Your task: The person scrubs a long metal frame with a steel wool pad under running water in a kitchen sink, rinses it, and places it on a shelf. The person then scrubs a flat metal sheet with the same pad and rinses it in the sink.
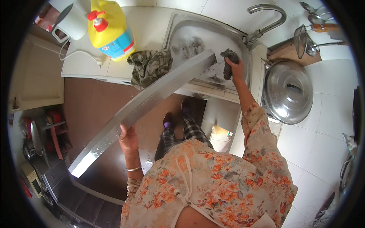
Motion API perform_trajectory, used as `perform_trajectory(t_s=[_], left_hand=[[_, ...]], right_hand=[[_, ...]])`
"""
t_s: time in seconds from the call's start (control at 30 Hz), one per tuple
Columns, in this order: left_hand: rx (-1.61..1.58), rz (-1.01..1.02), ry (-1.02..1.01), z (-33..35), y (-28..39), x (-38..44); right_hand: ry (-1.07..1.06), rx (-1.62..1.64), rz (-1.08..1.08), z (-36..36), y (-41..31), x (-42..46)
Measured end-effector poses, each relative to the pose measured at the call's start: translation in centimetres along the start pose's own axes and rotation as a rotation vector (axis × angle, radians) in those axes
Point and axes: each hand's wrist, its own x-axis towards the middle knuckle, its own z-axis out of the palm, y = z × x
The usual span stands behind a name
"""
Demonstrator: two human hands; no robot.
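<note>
A long, flat grey panel (148, 99), wet with droplets near its lower end, slants from the lower left up to the sink. My left hand (129, 138) grips its lower edge, thumb on the near face. The panel's upper end lies over the stainless steel sink (168, 35), which holds white suds with dark dirty patches. In my right hand (236, 68) is a dark, wet cloth or scrubbing pad (230, 55), held over the right part of the sink, apart from the panel. A crumpled patterned cloth (149, 67) rests on the counter edge, partly behind the panel.
On the counter (142, 25) stand a yellow pump jug (109, 28) and a white kettle (71, 25) with its cord. A curved faucet (269, 8) rises behind the sink. At right are a large metal lid (288, 99) and hanging strainers and ladles (302, 42).
</note>
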Motion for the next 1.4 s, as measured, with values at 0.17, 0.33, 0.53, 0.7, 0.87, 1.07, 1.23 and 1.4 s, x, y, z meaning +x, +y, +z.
perform_trajectory(t_s=[0.17, 0.33, 0.53, 0.7, 0.87, 1.07, 1.23, 1.4], left_hand=[[0.151, 0.198, -0.064, 5.0, 4.6, 1.3], [0.328, 0.339, -0.036, 12.7, 5.3, 1.7], [0.512, 0.408, 0.035, 19.1, 3.5, 2.2], [0.578, 0.448, 0.036, 23.0, 2.1, 2.1], [0.665, 0.359, -0.017, 27.8, -1.8, 5.1], [0.709, 0.27, 0.033, 30.2, -6.4, 6.9], [0.743, 0.267, -0.02, 34.8, -8.6, 7.9], [0.747, 0.297, -0.102, 37.1, -8.4, 8.4]], right_hand=[[-0.22, 0.353, 0.611, -5.3, 2.9, -1.3], [-0.56, -0.326, 0.277, -3.4, 3.0, -1.3], [-0.463, -0.061, 0.475, -3.4, 4.2, 7.1], [-0.14, 0.427, 0.71, 1.2, 12.4, 9.2], [0.002, 1.046, 0.709, 2.9, 19.2, 10.6], [-0.566, 1.367, 0.073, 9.9, -1.2, 3.3], [-0.202, 0.659, -0.285, 11.2, -15.8, -1.9], [-0.018, 0.327, -0.72, 11.2, -16.8, 0.1]])
